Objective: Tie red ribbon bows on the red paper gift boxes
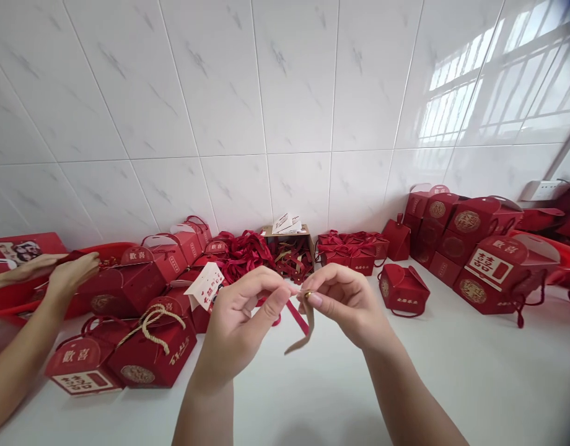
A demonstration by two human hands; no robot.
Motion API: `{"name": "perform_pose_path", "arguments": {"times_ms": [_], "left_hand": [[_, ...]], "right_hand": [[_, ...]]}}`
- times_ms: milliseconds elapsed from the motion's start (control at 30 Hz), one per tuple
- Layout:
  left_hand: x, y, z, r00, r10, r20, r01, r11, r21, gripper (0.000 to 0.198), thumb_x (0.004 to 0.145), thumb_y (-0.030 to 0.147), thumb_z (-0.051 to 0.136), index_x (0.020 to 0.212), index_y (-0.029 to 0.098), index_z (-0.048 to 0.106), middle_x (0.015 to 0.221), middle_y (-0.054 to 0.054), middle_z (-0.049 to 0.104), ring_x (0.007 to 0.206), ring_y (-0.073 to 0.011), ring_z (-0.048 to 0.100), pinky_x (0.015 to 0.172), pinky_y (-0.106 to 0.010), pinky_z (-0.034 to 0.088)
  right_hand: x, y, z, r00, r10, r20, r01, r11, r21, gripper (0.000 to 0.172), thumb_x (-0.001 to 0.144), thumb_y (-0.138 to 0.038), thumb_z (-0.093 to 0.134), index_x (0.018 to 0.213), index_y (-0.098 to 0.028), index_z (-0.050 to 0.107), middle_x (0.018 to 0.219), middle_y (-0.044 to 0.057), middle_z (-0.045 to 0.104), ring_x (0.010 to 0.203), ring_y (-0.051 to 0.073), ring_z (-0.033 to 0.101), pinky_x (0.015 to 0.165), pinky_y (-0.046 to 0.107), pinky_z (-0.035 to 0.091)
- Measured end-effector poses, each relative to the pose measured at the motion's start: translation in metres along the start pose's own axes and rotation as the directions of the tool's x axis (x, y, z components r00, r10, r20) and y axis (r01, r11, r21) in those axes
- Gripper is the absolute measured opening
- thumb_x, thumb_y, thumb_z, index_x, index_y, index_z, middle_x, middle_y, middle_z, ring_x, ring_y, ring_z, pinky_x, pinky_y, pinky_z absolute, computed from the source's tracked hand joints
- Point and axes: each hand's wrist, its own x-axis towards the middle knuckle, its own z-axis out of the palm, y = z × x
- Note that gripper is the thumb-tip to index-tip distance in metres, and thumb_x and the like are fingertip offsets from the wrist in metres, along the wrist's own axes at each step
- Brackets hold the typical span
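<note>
Head view: pinching a tan strip (310,319) with a gold bead (308,296) in the right hand (347,303), above the white table (434,371); holding the left hand (245,322) curled close beside it, but cannot tell whether gripping anything. Seemingly partway with this strip: loose-ended, not joined to any red box (404,288). Already folded: many boxes at both sides. Apparently unused: heaped red ribbons (245,260) near the wall (297,118).

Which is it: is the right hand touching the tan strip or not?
Touching. The head view shows the right hand pinching the upper part of the tan strip, with its loose end hanging below.
</note>
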Motion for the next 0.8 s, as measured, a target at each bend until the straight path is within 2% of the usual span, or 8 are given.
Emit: {"name": "perform_pose_path", "arguments": {"times_ms": [100, 200, 267, 433, 533, 700, 800], "left_hand": [[-0.001, 0.0, 0.002, 0.998, 0.017, -0.056, -0.015, 0.999, 0.035, 0.006, 0.086, 0.022, 0.06, 0.09, 0.024, 0.065, 0.08, 0.001, 0.06, 0.071, -0.0091, 0.055, 0.062, -0.019, 0.046], [0.0, -0.002, 0.005, 0.999, 0.045, 0.016, -0.046, 0.998, 0.037, 0.01, 0.085, 0.02, 0.062, 0.093, 0.023, 0.066, 0.085, -0.001, 0.061, 0.078, -0.0115, 0.057, 0.07, -0.022, 0.048], [0.0, -0.002, 0.006, 0.995, 0.082, 0.057, -0.083, 0.996, 0.016, 0.011, 0.083, 0.018, 0.063, 0.092, 0.023, 0.067, 0.085, -0.002, 0.06, 0.079, -0.0124, 0.058, 0.07, -0.023, 0.049], [-0.002, -0.001, 0.006, 0.99, 0.123, 0.065, -0.124, 0.992, 0.011, 0.012, 0.083, 0.014, 0.062, 0.088, 0.023, 0.068, 0.086, -0.002, 0.058, 0.077, -0.0121, 0.058, 0.065, -0.023, 0.049], [-0.004, 0.0, 0.006, 0.982, 0.17, 0.077, -0.175, 0.983, 0.057, 0.014, 0.083, 0.011, 0.06, 0.088, 0.022, 0.066, 0.085, -0.002, 0.059, 0.076, -0.0129, 0.058, 0.065, -0.024, 0.049], [-0.004, -0.001, 0.009, 0.935, 0.35, 0.063, -0.355, 0.916, 0.184, 0.02, 0.08, 0.003, 0.057, 0.091, 0.02, 0.062, 0.084, -0.003, 0.059, 0.076, -0.0141, 0.057, 0.062, -0.025, 0.046], [-0.002, -0.001, 0.011, 0.937, 0.345, 0.051, -0.348, 0.92, 0.178, 0.019, 0.081, 0.003, 0.055, 0.089, 0.019, 0.06, 0.083, -0.004, 0.058, 0.075, -0.0139, 0.056, 0.061, -0.025, 0.046]], "right_hand": [[0.002, 0.001, -0.005, 0.997, 0.05, 0.055, -0.057, 0.99, 0.127, 0.006, 0.081, -0.016, 0.066, 0.083, -0.021, 0.063, 0.073, -0.001, 0.065, 0.065, 0.011, 0.063, 0.062, 0.026, 0.054], [0.003, 0.002, -0.007, 0.991, 0.09, 0.104, -0.112, 0.966, 0.235, 0.006, 0.08, -0.017, 0.068, 0.081, -0.021, 0.063, 0.072, -0.002, 0.066, 0.063, 0.009, 0.063, 0.062, 0.024, 0.054], [0.003, 0.002, -0.007, 0.986, 0.125, 0.114, -0.152, 0.951, 0.269, 0.007, 0.078, -0.019, 0.07, 0.08, -0.021, 0.063, 0.071, -0.003, 0.065, 0.061, 0.008, 0.062, 0.059, 0.022, 0.053], [0.002, 0.002, -0.006, 0.974, 0.193, 0.119, -0.218, 0.938, 0.269, 0.009, 0.075, -0.02, 0.072, 0.077, -0.019, 0.063, 0.066, -0.003, 0.062, 0.057, 0.008, 0.061, 0.057, 0.022, 0.052], [0.002, 0.002, -0.004, 0.97, 0.214, 0.119, -0.241, 0.921, 0.306, 0.011, 0.073, -0.02, 0.074, 0.077, -0.019, 0.064, 0.064, -0.003, 0.06, 0.056, 0.008, 0.059, 0.054, 0.021, 0.05], [0.002, 0.007, -0.001, 0.945, 0.255, 0.204, -0.318, 0.863, 0.392, 0.013, 0.073, -0.023, 0.073, 0.078, -0.019, 0.062, 0.062, -0.002, 0.061, 0.052, 0.008, 0.054, 0.049, 0.02, 0.045], [0.001, 0.011, 0.001, 0.944, 0.24, 0.226, -0.318, 0.845, 0.431, 0.013, 0.073, -0.022, 0.072, 0.08, -0.02, 0.061, 0.061, -0.003, 0.059, 0.049, 0.007, 0.05, 0.048, 0.019, 0.042]]}}
